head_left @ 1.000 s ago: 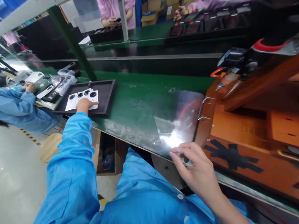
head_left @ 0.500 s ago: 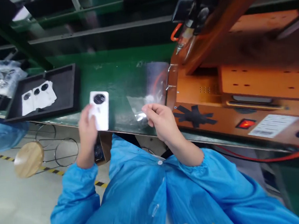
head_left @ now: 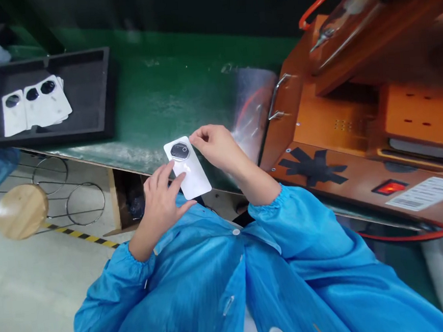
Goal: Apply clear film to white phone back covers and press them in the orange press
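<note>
I hold a white phone back cover with a round dark camera opening in front of my chest, over the near edge of the green bench. My left hand grips its lower left side, fingers lying on its face. My right hand pinches its top right corner; whether a thin clear film is in that pinch I cannot tell. A black tray at the far left holds three more white covers, fanned and overlapping.
An orange machine with a black tape cross, a lit red switch and a metal handle fills the right. A clear plastic sheet lies beside it. A round wooden stool and wire rings stand on the floor at left.
My left hand took a cover from the tray and brought it to my chest. My right hand left the clear sheet and now pinches the cover's top corner. The view tilted down.
</note>
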`<state>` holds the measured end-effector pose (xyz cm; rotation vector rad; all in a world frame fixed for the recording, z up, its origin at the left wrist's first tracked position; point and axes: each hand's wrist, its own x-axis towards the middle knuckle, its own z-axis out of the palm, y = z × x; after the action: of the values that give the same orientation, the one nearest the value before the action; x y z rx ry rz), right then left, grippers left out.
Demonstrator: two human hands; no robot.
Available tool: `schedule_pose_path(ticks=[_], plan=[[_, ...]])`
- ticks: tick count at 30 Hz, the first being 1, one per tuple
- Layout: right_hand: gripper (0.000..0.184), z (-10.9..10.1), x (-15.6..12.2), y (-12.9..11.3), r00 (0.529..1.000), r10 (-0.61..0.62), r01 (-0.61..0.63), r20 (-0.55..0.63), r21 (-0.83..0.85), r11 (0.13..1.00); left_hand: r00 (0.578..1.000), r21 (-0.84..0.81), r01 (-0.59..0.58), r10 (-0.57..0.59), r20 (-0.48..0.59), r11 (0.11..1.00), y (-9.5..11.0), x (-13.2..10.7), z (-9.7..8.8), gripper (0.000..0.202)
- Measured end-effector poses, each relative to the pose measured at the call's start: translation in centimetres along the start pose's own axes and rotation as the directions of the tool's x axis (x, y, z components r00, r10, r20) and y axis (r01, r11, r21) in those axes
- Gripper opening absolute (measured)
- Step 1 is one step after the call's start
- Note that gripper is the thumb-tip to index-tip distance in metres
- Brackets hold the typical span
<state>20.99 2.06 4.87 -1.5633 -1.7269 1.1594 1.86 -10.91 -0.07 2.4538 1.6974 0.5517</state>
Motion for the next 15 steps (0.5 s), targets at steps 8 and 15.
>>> schedule_pose_path(ticks=[8,15], plan=[[0.029,1.3,1.3,0.4,0.994,0.056,-0.041,0.090,-0.158,0.987,0.995,-0.141,-0.017,0.003,-0.100,0.990,-0.1,-0.7,3.1,0.067],[0.030,1.1,1.5,-0.2,0.982,0.099,-0.080,0.164,-0.119,0.990,0.995,-0.147,-0.029,0.014,-0.100,0.989,-0.2,-0.7,3.0,0.066]])
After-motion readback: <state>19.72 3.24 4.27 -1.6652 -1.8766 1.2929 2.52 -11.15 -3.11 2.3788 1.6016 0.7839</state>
